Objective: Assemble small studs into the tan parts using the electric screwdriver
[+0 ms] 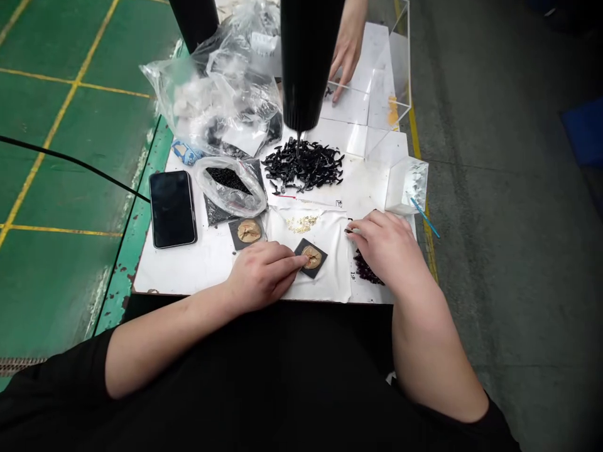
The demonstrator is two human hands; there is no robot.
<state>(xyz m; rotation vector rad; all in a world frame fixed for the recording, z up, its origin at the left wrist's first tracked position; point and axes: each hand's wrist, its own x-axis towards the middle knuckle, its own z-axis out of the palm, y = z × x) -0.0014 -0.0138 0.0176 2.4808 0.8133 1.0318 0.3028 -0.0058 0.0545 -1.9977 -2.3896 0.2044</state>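
Square dark pad: it lies on the white sheet, near its middle; the pad is turned like a diamond, one corner toward the person; its sides look nearly equal, so I cannot tell a long axis.
Tan round lump: it sits on top of this pad; the lump has a creased surface.
Left hand: this hand comes over the near left part of the sheet, index finger extended to the right and touching the lump, other fingers curled; I cannot tell if they grasp the pad.
Right hand: at the right edge of the sheet, the hand is bent, back upward, thumb and index finger pinching a small dark piece; its direction is too small to tell.
Gold rings: scattered on the far part of the sheet.
Dark red beads: just right of the sheet, partly under the right hand.
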